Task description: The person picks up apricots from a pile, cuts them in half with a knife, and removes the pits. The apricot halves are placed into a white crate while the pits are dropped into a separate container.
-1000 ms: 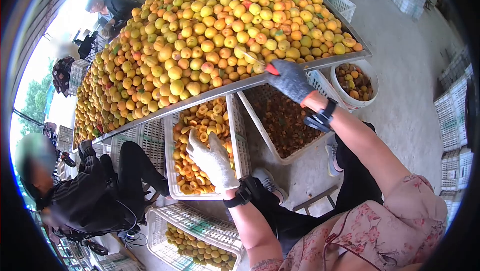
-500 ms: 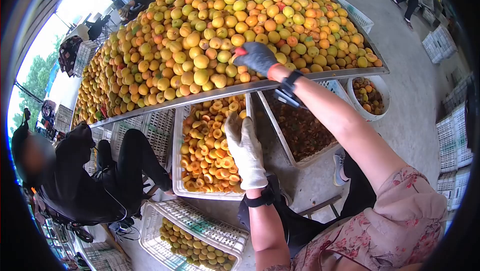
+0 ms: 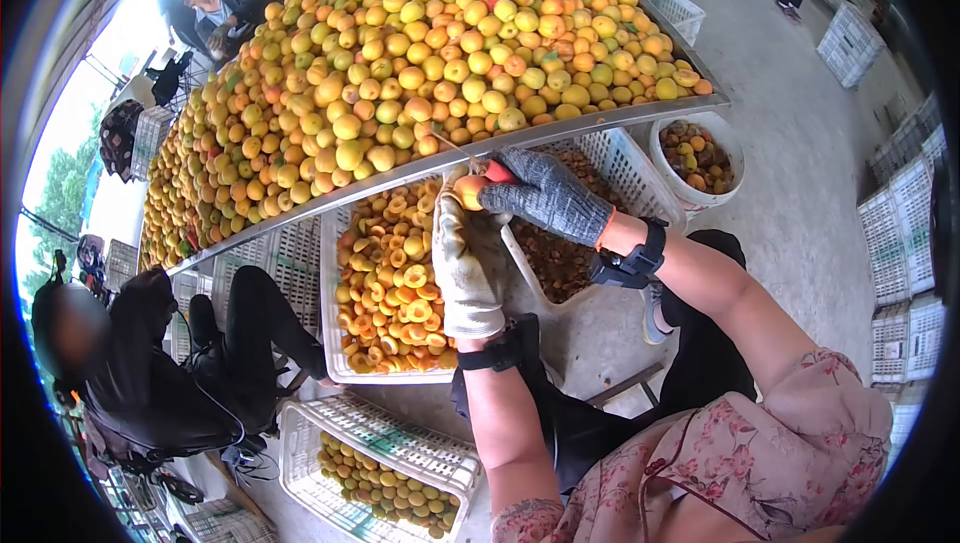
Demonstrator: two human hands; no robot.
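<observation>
In my left hand point(image 3: 462, 258), which wears a white glove, the fingers are closed round an orange apricot point(image 3: 469, 192). My right hand point(image 3: 545, 195), in a grey glove with an orange cuff edge, meets it at the fruit. It grips a slim tool point(image 3: 498, 173) with a red part, seemingly a small knife; a thin shaft points up and left from there. Both hands are just in front of the metal rim of a table point(image 3: 590, 126) heaped with whole apricots point(image 3: 400, 63). Below lies a white crate point(image 3: 335, 343) of halved apricots point(image 3: 400, 283).
Behind my right hand stands a crate point(image 3: 640, 168) with brown pits or scraps. A white bucket point(image 3: 735, 188) of fruit is to its right. Another crate point(image 3: 300, 453) holds greenish fruit. A person point(image 3: 170, 373) in black sits at left; stacked crates point(image 3: 895, 213) line the right side.
My right hand has come back from the apricot pile to my left hand. My left hand, earlier without visible fruit over the halves, now holds an apricot. The view has shifted.
</observation>
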